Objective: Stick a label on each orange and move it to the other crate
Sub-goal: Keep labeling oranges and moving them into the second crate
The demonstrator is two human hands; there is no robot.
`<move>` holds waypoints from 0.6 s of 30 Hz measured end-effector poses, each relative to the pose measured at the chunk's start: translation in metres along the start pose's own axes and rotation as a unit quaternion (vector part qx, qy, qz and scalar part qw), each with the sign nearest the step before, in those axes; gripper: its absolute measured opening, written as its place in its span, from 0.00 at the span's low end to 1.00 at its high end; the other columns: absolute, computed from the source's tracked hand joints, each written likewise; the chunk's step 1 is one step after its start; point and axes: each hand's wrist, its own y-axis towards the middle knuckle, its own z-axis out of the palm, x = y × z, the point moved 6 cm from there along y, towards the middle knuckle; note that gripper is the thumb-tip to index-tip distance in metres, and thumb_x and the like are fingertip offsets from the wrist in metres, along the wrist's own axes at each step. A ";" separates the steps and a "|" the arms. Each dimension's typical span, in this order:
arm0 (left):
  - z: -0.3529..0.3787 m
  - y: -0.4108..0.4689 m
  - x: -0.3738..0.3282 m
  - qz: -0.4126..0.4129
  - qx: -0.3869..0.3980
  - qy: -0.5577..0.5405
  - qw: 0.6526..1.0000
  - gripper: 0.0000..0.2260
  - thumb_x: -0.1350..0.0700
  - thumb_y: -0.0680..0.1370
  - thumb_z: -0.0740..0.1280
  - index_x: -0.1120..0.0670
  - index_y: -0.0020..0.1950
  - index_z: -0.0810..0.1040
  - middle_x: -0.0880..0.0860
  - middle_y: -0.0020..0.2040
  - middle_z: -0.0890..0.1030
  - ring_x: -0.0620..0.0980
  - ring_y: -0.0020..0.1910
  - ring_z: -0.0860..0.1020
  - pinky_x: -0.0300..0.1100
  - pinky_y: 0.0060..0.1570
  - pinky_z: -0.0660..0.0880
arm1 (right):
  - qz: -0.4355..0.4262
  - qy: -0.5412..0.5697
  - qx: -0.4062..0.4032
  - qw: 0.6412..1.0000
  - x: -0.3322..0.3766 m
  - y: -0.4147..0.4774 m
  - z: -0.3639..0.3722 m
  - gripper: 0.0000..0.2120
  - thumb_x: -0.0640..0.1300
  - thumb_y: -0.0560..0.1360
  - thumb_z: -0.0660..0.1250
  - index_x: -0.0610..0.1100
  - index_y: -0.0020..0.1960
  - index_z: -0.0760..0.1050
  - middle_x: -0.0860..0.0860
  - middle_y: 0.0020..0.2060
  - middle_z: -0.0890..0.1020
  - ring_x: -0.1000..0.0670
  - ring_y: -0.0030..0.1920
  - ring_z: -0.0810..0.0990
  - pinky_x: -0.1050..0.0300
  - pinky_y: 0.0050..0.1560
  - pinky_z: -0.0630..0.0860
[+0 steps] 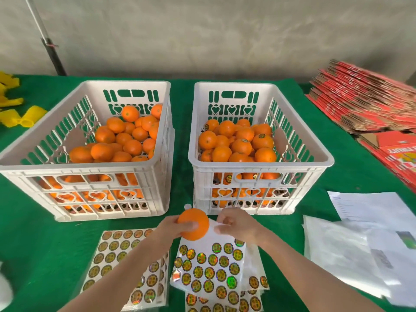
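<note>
Orange (pixel 194 224): a round, smooth-skinned orange fruit, up off the table in my left hand (pixel 172 227), just in front of the gap between the white slotted plastic left crate (pixel 85 174) and its twin, the right crate (pixel 258 170).
Left hand: curled round the fruit's left side, with the thumb lying across its front.
Right hand (pixel 234 224): just beside the fruit, fingers bent in toward the thumb over the bare white top of a sheet. Whether they pinch a label or the paper, I cannot tell.
Label sheet (pixel 209 266): white backing paper with round, shiny gold-and-black stickers, lying below my hands on more sheets of the same kind.
Second sheet (pixel 112 255): the same stickers, flat under my left forearm.
Left crate: heaped with plain oranges (pixel 117 140).
Right crate: holds stickered oranges (pixel 242 144).
Table (pixel 45 244): covered in green cloth.
Far right: flattened red cardboard cartons (pixel 360 104), with white papers (pixel 371 210) nearer me.
Far left: yellow plastic pieces (pixel 13 115).
</note>
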 end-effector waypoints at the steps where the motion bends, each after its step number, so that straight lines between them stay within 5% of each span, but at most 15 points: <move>1: -0.005 0.000 -0.002 0.009 -0.007 -0.021 1.000 0.38 0.44 0.53 0.76 0.62 0.58 0.77 0.58 0.51 0.84 0.57 0.53 0.81 0.48 0.57 0.74 | -0.010 0.039 -0.008 0.999 0.003 0.000 -0.007 0.09 0.44 0.73 0.71 0.53 0.37 0.73 0.56 0.38 0.75 0.52 0.40 0.77 0.60 0.43 0.71; 3: -0.013 0.000 -0.004 0.016 -0.009 -0.067 0.998 0.33 0.49 0.58 0.78 0.64 0.57 0.76 0.60 0.48 0.84 0.56 0.47 0.83 0.42 0.44 0.79 | 0.003 0.129 -0.021 0.991 0.001 -0.006 -0.022 0.04 0.46 0.73 0.71 0.53 0.44 0.77 0.58 0.48 0.77 0.48 0.49 0.80 0.57 0.44 0.76; 5: -0.021 -0.003 -0.008 0.021 -0.012 -0.110 0.994 0.27 0.54 0.64 0.77 0.64 0.58 0.75 0.60 0.49 0.84 0.56 0.47 0.84 0.40 0.39 0.79 | 0.029 0.216 -0.003 0.976 -0.011 -0.013 -0.031 0.09 0.43 0.73 0.71 0.51 0.52 0.75 0.52 0.51 0.80 0.46 0.46 0.82 0.57 0.39 0.79; 12: -0.020 -0.010 -0.021 0.030 -0.034 -0.152 0.987 0.23 0.54 0.66 0.70 0.63 0.58 0.74 0.58 0.47 0.85 0.52 0.45 0.84 0.37 0.36 0.79 | 0.029 0.251 -0.004 0.967 -0.016 -0.019 -0.023 0.13 0.28 0.71 0.68 0.44 0.49 0.80 0.50 0.29 0.79 0.52 0.32 0.80 0.57 0.40 0.79; 18: -0.015 -0.014 -0.019 0.014 -0.043 -0.151 0.987 0.28 0.56 0.65 0.74 0.63 0.61 0.71 0.60 0.52 0.81 0.54 0.48 0.81 0.38 0.35 0.79 | 0.013 0.237 -0.042 0.971 -0.016 -0.020 -0.024 0.15 0.28 0.68 0.70 0.46 0.45 0.82 0.48 0.47 0.83 0.52 0.40 0.79 0.66 0.39 0.75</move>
